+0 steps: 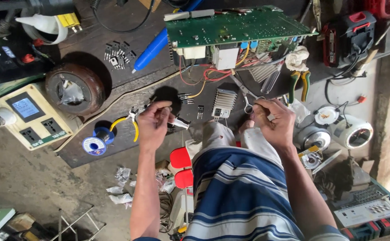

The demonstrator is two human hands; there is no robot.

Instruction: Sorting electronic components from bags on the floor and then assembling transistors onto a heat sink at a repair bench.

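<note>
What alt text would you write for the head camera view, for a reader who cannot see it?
Seen from above, a person's left hand pinches a small electronic part while the right hand holds something too small to identify. Both are raised over a dark workbench with a green circuit board, heat sinks and pliers.

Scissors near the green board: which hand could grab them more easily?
Probably the right hand: its fingertips sit just beside the handles of the scissors. The left hand is farther off and already pinches a small part.
</note>
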